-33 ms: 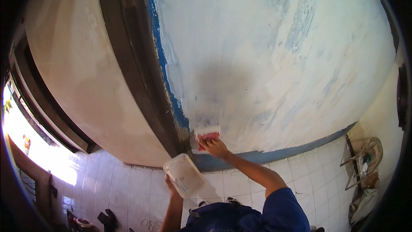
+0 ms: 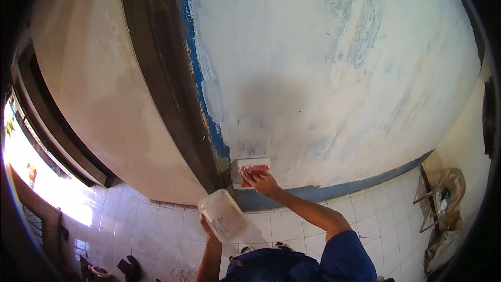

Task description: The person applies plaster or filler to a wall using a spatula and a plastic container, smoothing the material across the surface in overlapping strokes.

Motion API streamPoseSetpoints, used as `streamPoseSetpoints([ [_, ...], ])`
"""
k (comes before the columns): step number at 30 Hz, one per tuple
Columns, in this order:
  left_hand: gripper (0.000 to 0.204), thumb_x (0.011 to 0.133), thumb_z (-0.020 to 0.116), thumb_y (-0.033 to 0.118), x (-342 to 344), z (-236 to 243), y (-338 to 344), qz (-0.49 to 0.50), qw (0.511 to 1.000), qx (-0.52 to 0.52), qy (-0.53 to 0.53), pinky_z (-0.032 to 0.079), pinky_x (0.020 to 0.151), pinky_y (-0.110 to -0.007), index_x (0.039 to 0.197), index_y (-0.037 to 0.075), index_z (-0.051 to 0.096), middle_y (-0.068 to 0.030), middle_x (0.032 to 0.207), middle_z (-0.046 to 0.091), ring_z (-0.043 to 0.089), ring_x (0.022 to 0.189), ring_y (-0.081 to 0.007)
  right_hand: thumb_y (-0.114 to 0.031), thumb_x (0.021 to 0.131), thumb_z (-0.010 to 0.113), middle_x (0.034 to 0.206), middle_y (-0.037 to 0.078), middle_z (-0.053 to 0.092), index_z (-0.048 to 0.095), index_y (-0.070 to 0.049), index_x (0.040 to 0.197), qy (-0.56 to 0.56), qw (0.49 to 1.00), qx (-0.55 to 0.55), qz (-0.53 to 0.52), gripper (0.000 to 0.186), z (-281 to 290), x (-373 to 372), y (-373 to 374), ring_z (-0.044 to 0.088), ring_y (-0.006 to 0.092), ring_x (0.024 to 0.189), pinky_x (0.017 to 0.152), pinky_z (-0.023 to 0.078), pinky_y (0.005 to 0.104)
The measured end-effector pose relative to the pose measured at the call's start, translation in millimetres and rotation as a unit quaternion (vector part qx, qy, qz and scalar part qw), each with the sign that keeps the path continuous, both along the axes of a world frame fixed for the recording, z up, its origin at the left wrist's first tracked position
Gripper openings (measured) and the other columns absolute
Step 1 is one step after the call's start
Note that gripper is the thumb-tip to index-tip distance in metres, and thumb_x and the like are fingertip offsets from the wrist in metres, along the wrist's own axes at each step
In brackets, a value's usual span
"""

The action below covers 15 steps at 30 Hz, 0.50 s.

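My right hand (image 2: 264,184) is closed round the red grip of a wide putty scraper (image 2: 254,169). Its pale, broad blade lies against the lower left part of a wall (image 2: 292,62) that is smeared white over blue. Lower down, my left hand (image 2: 207,224) grips the side of a translucent rectangular plastic tub (image 2: 221,212), tilted and with some pale stuff on its inside. Most of the left fingers are hidden behind the tub. The tub is a little below and left of the scraper, apart from it.
A dark brown door frame (image 2: 167,78) runs down left of the wall, with a bare blue strip (image 2: 213,125) beside it. A blue-grey skirting (image 2: 334,190) edges the white tiled floor (image 2: 282,224). A chair-like object (image 2: 451,188) stands at the right, and dark shoes (image 2: 130,267) lie lower left.
The scraper and my right hand have shifted slightly down and to the right along the wall. The tub in my left hand has hardly moved.
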State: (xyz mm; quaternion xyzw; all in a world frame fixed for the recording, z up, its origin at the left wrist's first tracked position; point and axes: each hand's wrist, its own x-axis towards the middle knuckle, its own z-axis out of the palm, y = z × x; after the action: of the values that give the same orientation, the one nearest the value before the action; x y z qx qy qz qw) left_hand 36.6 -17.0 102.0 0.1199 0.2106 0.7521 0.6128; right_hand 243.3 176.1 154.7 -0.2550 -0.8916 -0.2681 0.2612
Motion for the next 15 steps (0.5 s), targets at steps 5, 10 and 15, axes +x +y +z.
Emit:
streamPoseSetpoints([
  [5, 0.077, 0.079, 0.056, 0.062, 5, 10, -6, 0.012, 1.0, -0.021, 0.019, 0.051, 0.087, -0.05, 0.136, 0.011, 0.044, -0.0138, 0.125, 0.055, 0.057, 0.108, -0.0333, -0.007, 0.072, 0.062, 0.069, -0.002, 0.056, 0.062, -0.021, 0.125, 0.172, 0.984, 0.037, -0.015, 0.054, 123, 32, 3, 0.052, 0.0151, 0.053, 0.045, 0.045, 0.0285],
  [10, 0.08, 0.078, 0.056, 0.063, 16, 13, 3, -0.004, 0.998, -0.043, 0.041, 0.05, 0.089, -0.049, 0.137, 0.01, 0.043, -0.0135, 0.126, 0.055, 0.056, 0.11, -0.0328, 0.003, 0.072, 0.06, 0.062, -0.001, 0.053, 0.055, -0.014, 0.133, 0.151, 0.978, 0.136, -0.05, 0.064, 189, 67, 44, 0.05, 0.0129, 0.051, 0.048, 0.042, 0.0279],
  [15, 0.079, 0.077, 0.056, 0.063, 22, -6, 12, -0.003, 0.998, -0.061, 0.011, 0.05, 0.09, -0.048, 0.135, 0.01, 0.045, -0.0131, 0.127, 0.055, 0.056, 0.11, -0.0326, -0.01, 0.077, 0.06, 0.073, -0.001, 0.054, 0.05, -0.014, 0.136, 0.061, 0.988, 0.125, -0.064, 0.06, 117, 72, 54, 0.052, 0.0138, 0.061, 0.055, 0.047, 0.0281],
])
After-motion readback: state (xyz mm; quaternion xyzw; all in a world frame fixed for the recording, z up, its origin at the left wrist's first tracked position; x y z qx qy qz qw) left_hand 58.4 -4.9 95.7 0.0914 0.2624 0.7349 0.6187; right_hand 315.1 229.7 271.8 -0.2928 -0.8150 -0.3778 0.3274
